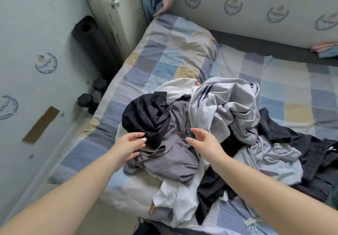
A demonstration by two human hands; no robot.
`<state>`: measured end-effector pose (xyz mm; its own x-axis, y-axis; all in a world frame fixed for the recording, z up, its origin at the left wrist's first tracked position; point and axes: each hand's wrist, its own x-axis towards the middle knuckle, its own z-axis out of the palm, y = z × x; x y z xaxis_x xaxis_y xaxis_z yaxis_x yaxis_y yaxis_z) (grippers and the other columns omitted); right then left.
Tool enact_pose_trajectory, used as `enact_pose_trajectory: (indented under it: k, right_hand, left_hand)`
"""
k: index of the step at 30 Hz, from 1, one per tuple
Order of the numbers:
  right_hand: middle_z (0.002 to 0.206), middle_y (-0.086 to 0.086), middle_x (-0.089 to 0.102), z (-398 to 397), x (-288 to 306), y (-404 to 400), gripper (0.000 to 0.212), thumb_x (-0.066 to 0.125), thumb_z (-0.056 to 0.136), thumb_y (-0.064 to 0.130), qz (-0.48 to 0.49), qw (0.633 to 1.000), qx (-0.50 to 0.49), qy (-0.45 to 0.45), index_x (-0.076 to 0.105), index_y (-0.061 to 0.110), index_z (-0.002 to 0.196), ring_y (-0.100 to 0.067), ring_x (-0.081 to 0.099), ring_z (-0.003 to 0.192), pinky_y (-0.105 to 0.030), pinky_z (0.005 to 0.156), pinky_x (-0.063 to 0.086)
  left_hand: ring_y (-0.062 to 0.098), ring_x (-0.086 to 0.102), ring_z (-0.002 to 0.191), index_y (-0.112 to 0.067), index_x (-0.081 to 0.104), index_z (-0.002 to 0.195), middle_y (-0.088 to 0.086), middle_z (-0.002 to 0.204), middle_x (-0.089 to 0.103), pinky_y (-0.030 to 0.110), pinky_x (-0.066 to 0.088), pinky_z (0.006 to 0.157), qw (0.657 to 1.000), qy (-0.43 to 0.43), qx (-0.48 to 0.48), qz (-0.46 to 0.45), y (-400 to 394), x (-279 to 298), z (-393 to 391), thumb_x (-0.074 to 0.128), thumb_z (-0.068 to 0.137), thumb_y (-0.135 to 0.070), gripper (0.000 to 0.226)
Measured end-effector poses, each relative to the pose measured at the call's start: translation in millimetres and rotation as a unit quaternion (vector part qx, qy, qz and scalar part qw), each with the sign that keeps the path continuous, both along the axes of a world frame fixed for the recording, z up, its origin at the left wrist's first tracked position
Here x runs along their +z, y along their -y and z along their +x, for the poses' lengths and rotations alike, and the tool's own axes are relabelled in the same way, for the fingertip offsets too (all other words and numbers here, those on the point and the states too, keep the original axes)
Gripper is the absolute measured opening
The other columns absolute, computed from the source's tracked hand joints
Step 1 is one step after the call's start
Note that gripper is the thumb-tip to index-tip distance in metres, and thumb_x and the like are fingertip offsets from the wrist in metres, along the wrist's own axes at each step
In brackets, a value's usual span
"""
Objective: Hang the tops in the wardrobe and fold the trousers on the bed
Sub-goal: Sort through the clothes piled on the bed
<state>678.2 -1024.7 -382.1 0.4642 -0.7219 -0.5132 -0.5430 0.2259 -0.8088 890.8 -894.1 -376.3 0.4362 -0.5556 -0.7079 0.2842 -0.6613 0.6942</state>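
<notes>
The bed point(265, 81) takes up most of the view, covered in a checked blue, grey and cream sheet, with its left edge running diagonally down to the near corner and its far side pushed against the wallpapered wall point(256, 15). There's a decent stretch of bare sheet toward the far wall and off to the right, plus a strip along the left edge. The pile of clothes point(210, 134) sits in the middle to near part of the bed, spilling toward the right edge of the view. In it, a light grey garment with dark stripes point(225, 106) is heaped on top at the back, a mid-grey garment point(172, 154) lies front and centre, a black garment point(148, 117) is bunched on the left, and white pieces point(175, 198) hang toward the near edge; can't tell which are tops and which are trousers. Down the narrow gap left of the bed stand a cream suitcase point(117, 15) and a rolled black mat point(93, 44), with dark dumbbells point(89, 101) on the floor. The left hand point(130, 143) has relaxed, spread fingers touching the black garment's lower edge. The right hand point(203, 139) hovers over the mid-grey garment, fingers loosely open, gripping nothing.
</notes>
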Motion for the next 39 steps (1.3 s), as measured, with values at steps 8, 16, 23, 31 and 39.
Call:
enact_pose_trajectory:
  k: [8, 16, 23, 31, 39]
  right_hand:
    - [0.140, 0.005, 0.047, 145, -92, 50, 0.052, 0.061, 0.090, 0.034, -0.060, 0.993, 0.044, -0.088, 0.046, 0.023, 0.139, -0.010, 0.046, 0.123, -0.021, 0.094, 0.034]
    - [0.158, -0.003, 0.020, 240, -190, 102, 0.037, 0.052, 0.095, 0.025, -0.189, 0.948, 0.147, -0.209, 0.056, 0.032, 0.131, -0.019, 0.019, 0.144, -0.037, 0.114, 0.027]
    - [0.141, 0.000, 0.048, 253, -214, 104, 0.041, 0.053, 0.095, 0.028, -0.234, 0.930, 0.128, -0.252, 0.051, 0.019, 0.134, -0.019, 0.042, 0.131, -0.038, 0.109, 0.032]
    - [0.088, 0.008, 0.071, 250, -150, 69, 0.018, 0.067, 0.085, 0.018, 0.001, 0.996, -0.081, 0.049, 0.063, 0.030, 0.099, -0.009, 0.067, 0.085, -0.016, 0.069, 0.051]
    - [0.091, -0.003, 0.074, 199, -49, 40, 0.024, 0.062, 0.089, 0.009, 0.000, 0.990, -0.068, 0.125, 0.073, 0.029, 0.086, -0.020, 0.069, 0.093, -0.031, 0.083, 0.055]
  left_hand:
    - [0.014, 0.058, 0.110, -0.022, 0.057, 0.123, -0.002, 0.116, 0.065, 0.032, 0.047, 0.090, 0.997, 0.040, -0.050, -0.032, 93, -101, 117, 0.063, 0.090, -0.016, 0.033]
    - [0.004, 0.057, 0.106, -0.027, 0.059, 0.121, -0.011, 0.111, 0.064, 0.026, 0.048, 0.084, 0.997, 0.023, -0.056, -0.056, 133, -183, 166, 0.066, 0.088, -0.022, 0.034]
    - [-0.001, 0.058, 0.099, -0.023, 0.059, 0.122, -0.009, 0.110, 0.065, 0.024, 0.049, 0.085, 0.996, 0.014, -0.057, -0.062, 131, -199, 174, 0.064, 0.089, -0.017, 0.034]
    - [0.012, 0.033, 0.134, -0.027, 0.050, 0.136, -0.004, 0.143, 0.041, 0.031, 0.027, 0.113, 0.901, 0.297, -0.271, -0.160, 136, -151, 179, 0.067, 0.085, -0.013, 0.056]
    - [0.019, 0.059, 0.091, -0.018, 0.063, 0.097, -0.004, 0.094, 0.064, 0.035, 0.047, 0.079, 0.804, 0.415, -0.380, -0.192, 104, -72, 165, 0.062, 0.088, -0.021, 0.010]
